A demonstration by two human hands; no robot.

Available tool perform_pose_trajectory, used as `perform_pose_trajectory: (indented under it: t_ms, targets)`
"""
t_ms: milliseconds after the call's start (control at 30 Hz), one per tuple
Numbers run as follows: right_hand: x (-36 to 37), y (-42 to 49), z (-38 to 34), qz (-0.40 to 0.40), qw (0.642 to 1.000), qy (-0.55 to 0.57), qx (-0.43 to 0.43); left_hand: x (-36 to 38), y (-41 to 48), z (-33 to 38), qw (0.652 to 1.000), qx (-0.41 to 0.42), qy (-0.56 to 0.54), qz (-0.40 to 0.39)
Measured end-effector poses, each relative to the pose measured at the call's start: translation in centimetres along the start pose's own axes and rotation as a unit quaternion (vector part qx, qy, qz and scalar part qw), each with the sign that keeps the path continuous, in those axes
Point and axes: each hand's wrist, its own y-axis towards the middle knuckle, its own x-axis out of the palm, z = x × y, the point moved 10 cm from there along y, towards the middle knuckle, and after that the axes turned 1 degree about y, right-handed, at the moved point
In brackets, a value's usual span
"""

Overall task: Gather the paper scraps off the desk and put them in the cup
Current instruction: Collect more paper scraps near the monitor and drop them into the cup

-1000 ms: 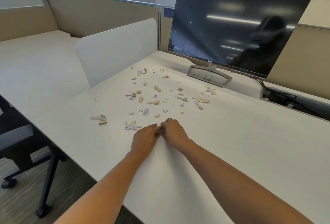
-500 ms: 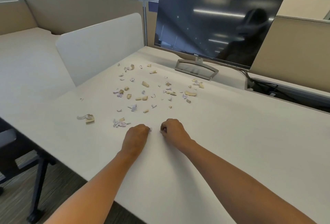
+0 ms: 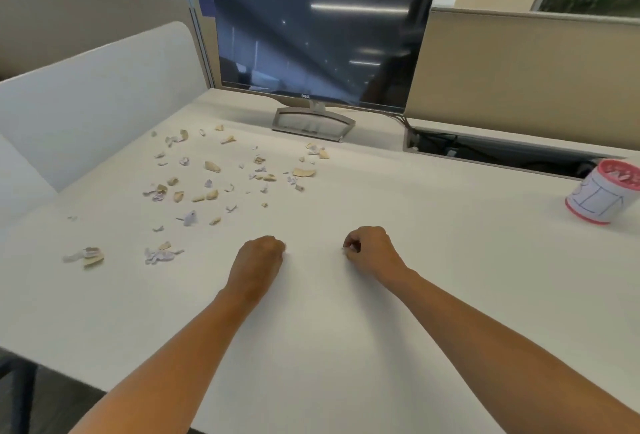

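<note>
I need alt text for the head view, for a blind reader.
A person's left hand and right hand rest curled on a white desk, the right pinching a small scrap. Loose paper scraps lie ahead left, before a dark monitor; a cup stands far right.

- Left hand (image 3: 261,255): fingers curled under, knuckles up; any contents hidden.
- Right hand (image 3: 370,249): apart from the left, fingers curled, pinching a small paper scrap (image 3: 346,248).
- Forearms (image 3: 194,340): bare, extended forward.
</note>
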Motion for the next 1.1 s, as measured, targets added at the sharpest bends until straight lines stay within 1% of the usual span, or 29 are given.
perform_pose_trajectory:
  t_ms: [133, 267, 333, 500, 600, 833, 967, 1100]
  targets:
    - [-4.2, -1.2, 4.6, 0.016, 1.0, -0.012, 0.021, 1.0, 1.5, 6.8, 0.997, 0.019, -0.078, 0.017]
    - [-9.0, -2.7, 9.3, 0.038, 0.998, -0.01, 0.045, 1.5, 3.2, 14.3, 0.986, 0.009, -0.161, 0.04]
    - [-11.2, -3.5, 11.4, 0.055, 0.997, -0.011, 0.057, 2.1, 3.9, 17.7, 0.982, 0.005, -0.185, 0.03]
    - [-18.5, -6.3, 18.6, 0.1, 0.991, -0.009, 0.093, 4.1, 5.6, 28.9, 0.975, 0.039, -0.221, -0.001]
    - [-22.7, -7.4, 22.6, 0.129, 0.984, -0.004, 0.119, 5.1, 7.2, 34.1, 0.967, 0.033, -0.253, -0.017]
    - [-32.2, -8.2, 28.7, 0.223, 0.962, 0.018, 0.154, 5.5, 12.0, 44.4, 0.942, -0.008, -0.335, -0.018]
    - [-35.9, -6.9, 31.1, 0.252, 0.952, 0.018, 0.172, 5.4, 14.4, 49.3, 0.933, 0.01, -0.359, -0.017]
    - [-38.4, -5.1, 32.9, 0.28, 0.944, 0.031, 0.173, 5.9, 16.4, 52.5, 0.934, 0.025, -0.356, -0.017]
